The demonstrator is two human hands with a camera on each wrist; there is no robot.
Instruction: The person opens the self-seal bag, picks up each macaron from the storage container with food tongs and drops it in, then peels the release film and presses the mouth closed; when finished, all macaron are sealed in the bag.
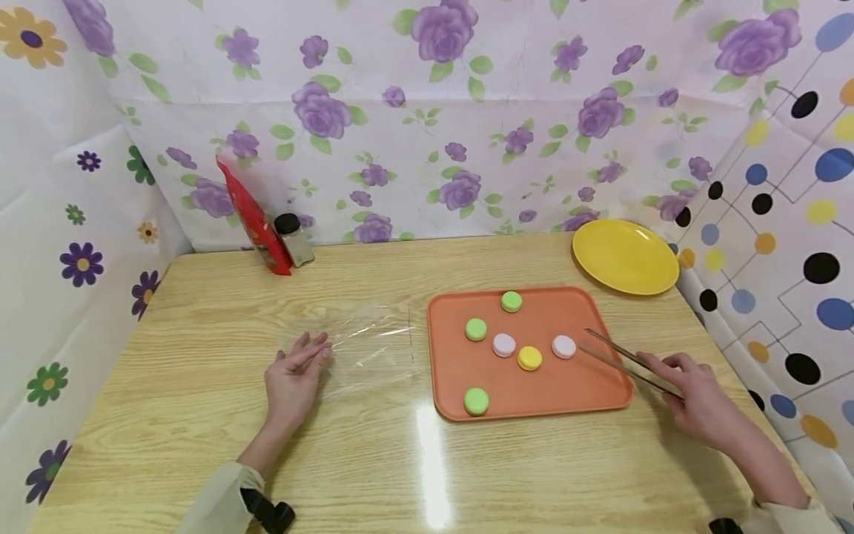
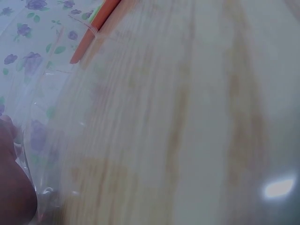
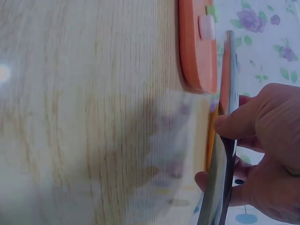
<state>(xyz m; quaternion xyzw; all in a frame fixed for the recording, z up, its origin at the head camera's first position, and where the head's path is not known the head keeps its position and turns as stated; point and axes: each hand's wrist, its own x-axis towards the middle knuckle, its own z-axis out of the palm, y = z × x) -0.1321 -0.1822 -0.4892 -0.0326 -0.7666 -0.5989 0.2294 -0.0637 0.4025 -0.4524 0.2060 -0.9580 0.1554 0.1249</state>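
Observation:
My left hand [image 1: 296, 378] holds a clear plastic bag [image 1: 380, 348] by its left end, between thumb and fingers. The bag stretches right towards the orange tray [image 1: 560, 389]. In the left wrist view the clear film [image 2: 51, 136] runs up from the fingers. My right hand [image 1: 697, 400] grips metal tongs [image 1: 623, 350] at the tray's right side. Their tips are spread apart over the tray, with nothing between them, just right of a white macaron [image 1: 563, 347]. Another white macaron [image 1: 503, 345], a yellow macaron [image 1: 530, 358] and three green macarons [image 1: 476, 329] lie on the tray.
A yellow plate [image 1: 627, 256] stands at the back right, beyond the tray. At the back left, a red packet [image 1: 256, 222] leans beside a small black-lidded jar [image 1: 295, 241]. Patterned cloths [image 1: 414, 148] hang around the wooden table [image 1: 200, 334] on three sides.

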